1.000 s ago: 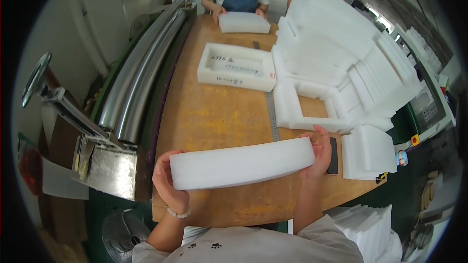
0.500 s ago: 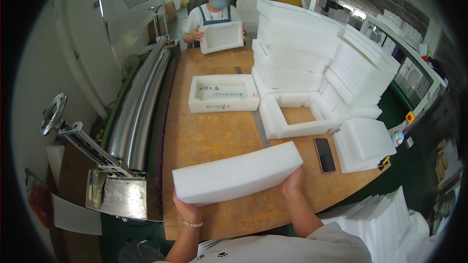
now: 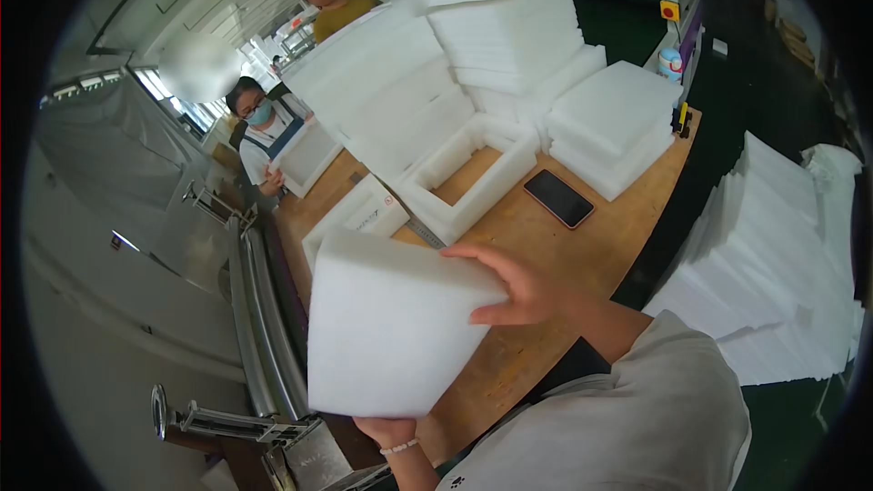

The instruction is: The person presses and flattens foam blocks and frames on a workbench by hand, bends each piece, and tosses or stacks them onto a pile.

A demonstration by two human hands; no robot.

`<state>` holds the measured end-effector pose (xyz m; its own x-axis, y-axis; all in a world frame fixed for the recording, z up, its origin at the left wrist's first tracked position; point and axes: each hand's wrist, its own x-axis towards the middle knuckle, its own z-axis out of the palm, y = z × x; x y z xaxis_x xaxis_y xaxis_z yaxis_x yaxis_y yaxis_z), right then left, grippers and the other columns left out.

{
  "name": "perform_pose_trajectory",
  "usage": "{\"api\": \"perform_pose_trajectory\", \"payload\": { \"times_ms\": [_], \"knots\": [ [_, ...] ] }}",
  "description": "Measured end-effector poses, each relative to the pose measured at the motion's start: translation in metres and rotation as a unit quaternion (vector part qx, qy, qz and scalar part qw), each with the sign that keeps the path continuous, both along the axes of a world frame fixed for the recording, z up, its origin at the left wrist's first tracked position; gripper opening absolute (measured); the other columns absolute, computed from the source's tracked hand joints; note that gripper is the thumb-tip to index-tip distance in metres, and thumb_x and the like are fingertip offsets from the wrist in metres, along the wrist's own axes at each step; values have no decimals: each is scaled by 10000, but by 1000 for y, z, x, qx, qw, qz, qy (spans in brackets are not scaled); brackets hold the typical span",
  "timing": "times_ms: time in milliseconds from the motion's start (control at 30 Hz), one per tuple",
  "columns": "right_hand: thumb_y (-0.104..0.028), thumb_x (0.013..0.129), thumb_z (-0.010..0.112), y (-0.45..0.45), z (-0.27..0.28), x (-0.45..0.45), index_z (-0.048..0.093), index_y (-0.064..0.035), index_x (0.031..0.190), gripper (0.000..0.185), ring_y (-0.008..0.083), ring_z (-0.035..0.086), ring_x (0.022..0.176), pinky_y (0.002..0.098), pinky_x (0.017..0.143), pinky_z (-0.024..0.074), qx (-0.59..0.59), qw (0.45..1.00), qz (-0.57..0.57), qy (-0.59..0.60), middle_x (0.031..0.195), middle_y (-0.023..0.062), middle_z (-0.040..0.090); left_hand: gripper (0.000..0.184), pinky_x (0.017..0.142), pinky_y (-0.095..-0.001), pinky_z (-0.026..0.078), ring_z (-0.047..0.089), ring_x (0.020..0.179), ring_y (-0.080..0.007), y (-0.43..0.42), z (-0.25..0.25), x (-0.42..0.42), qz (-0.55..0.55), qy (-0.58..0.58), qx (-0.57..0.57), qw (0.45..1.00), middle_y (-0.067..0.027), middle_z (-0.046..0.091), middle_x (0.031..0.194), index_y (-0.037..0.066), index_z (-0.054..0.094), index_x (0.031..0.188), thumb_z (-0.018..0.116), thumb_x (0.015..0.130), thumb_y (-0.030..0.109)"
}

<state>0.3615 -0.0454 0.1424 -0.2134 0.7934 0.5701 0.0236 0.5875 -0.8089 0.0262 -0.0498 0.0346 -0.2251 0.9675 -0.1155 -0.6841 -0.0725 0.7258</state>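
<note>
A thick white foam block (image 3: pixel 396 332) is raised close to me above the near end of the table, tilted with a broad face turned my way. My left hand (image 3: pixel 386 431), with a beaded bracelet at the wrist, supports its bottom edge; most of those fingers are hidden behind the foam. At the block's right side, my right hand (image 3: pixel 516 287) grips the edge, thumb and fingers spread across it. Just behind the block, and partly covered by it, lies a foam tray with handwriting (image 3: pixel 371 209). A hollow foam frame (image 3: pixel 482 205) rests beyond my right hand.
Tall foam stacks (image 3: pixel 382 82) rise at the back of the wooden table (image 3: pixel 591 255). A phone (image 3: pixel 558 199) and foam sheets (image 3: pixel 618 123) lie on the right. Metal rollers (image 3: pixel 259 327) run along the left. Across the table a person (image 3: pixel 264 132) holds a foam tray; another person (image 3: pixel 341 9) is behind the stacks.
The foam block has been lifted and turned from lying lengthwise to facing me. My right hand moved from its right end to its upper right edge. My view has tilted and swung right.
</note>
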Motion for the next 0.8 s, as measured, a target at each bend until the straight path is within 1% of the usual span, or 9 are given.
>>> {"api": "perform_pose_trajectory", "payload": {
  "times_ms": [133, 233, 300, 400, 467, 533, 567, 733, 800],
  "knots": [
    [-38, 792, 725, -5, 38, 85, 517, -83, 1408, 652, 225, 495, 1285, 385, 1086, 393, -18, 984, -113, 135, 1391, 92, 547, 398, 976, -419, 490, 629, 1142, -286, 6, 13, 14, -204, -128, 4, 971, -146, 631, 1314, 62, 602, 1296, 414, 1020, 280],
    [-320, 861, 660, -23, 131, 213, 592, -58, 1344, 554, 267, 550, 1188, 418, 1005, 435, 53, 951, -254, 168, 1310, 131, 599, 355, 963, -407, 489, 639, 1104, -273, 15, 21, 25, -234, -150, -1, 961, -133, 655, 1270, 61, 641, 1218, 448, 998, 263],
    [-390, 928, 645, -47, 193, 302, 605, -66, 1343, 528, 290, 580, 1153, 414, 991, 453, 69, 839, -474, 259, 1281, 169, 622, 303, 945, -398, 489, 646, 1058, -263, 24, 28, 38, -232, -92, -53, 967, -117, 675, 1223, 59, 671, 1127, 493, 967, 245],
    [-350, 938, 643, -98, 235, 423, 626, -37, 1294, 475, 308, 607, 1145, 412, 952, 502, 147, 761, -576, 257, 1268, 192, 626, 279, 936, -392, 489, 652, 1029, -256, 20, 13, 49, -264, -69, -114, 955, -107, 689, 1186, 58, 685, 1086, 518, 951, 235],
    [-328, 938, 637, -171, 180, 660, 587, -22, 1309, 483, 323, 624, 1101, 417, 906, 525, 152, 728, -601, 292, 1259, 202, 623, 280, 936, -391, 490, 657, 1017, -253, 29, 3, 48, -274, -79, -131, 949, -103, 698, 1160, 55, 681, 1094, 522, 950, 235],
    [-282, 939, 627, -135, 144, 507, 510, 6, 1340, 508, 355, 657, 1012, 427, 814, 570, 186, 680, -600, 377, 1242, 221, 617, 281, 936, -391, 491, 659, 1011, -251, 43, -6, 54, -283, -94, -134, 945, -101, 702, 1148, 54, 679, 1099, 524, 949, 234],
    [-259, 939, 622, -157, 131, 599, 471, 21, 1356, 524, 371, 674, 968, 432, 768, 593, 204, 658, -591, 420, 1234, 230, 615, 278, 937, -391, 491, 660, 1009, -251, 48, -9, 55, -287, -86, -142, 944, -98, 702, 1146, 54, 679, 1098, 522, 951, 231],
    [-248, 829, 783, -48, 24, 612, 470, 43, 1315, 648, 376, 654, 976, 442, 705, 591, 58, 656, -568, 493, 1242, 238, 583, 269, 944, -386, 492, 661, 1005, -247, 62, -8, 61, -267, -51, -160, 949, -93, 701, 1139, 51, 674, 1099, 514, 963, 218],
    [-248, 733, 871, 23, 27, 550, 363, 37, 1294, 808, 360, 667, 950, 449, 720, 600, 62, 526, -666, 526, 1224, 261, 556, 264, 951, -377, 492, 660, 1009, -242, 67, 2, 61, -254, -38, -147, 955, -97, 698, 1138, 48, 666, 1105, 505, 976, 212]
  ]
}}
